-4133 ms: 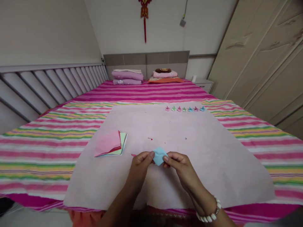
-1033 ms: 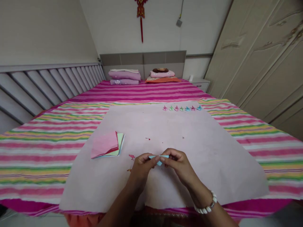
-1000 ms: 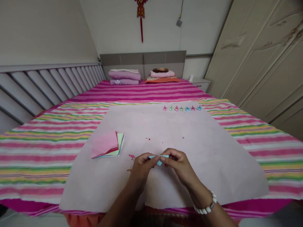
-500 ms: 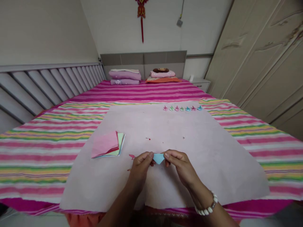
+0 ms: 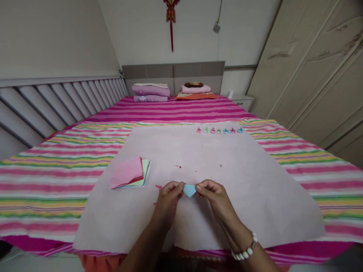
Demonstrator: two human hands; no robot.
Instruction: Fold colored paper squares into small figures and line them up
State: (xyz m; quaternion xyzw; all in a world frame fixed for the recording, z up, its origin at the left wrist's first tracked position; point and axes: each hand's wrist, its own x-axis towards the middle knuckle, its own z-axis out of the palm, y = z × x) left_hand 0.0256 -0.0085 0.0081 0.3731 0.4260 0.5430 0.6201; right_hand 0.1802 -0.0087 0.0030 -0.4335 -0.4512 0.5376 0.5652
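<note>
A small light-blue folded paper (image 5: pixel 190 190) is stretched between my two hands, its pointed end facing down towards me. My left hand (image 5: pixel 171 194) pinches its left corner between thumb and fingers. On the opposite corner, my right hand (image 5: pixel 214 192) has a similar pinch; a white beaded bracelet circles that wrist. Just left of my left hand lies a red-pink paper scrap (image 5: pixel 158 187), partly covered by the hand. The backs of both hands hide some of the fingertips.
A whitish sheet (image 5: pixel 255 196) covers the near part of the striped bed. On its left lies a stack of coloured paper squares (image 5: pixel 129 173). Several small folded paper figures (image 5: pixel 219 130) stand in a row at its far right. A thin red scrap (image 5: pixel 178 166) lies mid-sheet.
The view has shifted very slightly. Both hands keep their pinch on the blue paper, with only a tiny movement of the right fingers along its edge.
</note>
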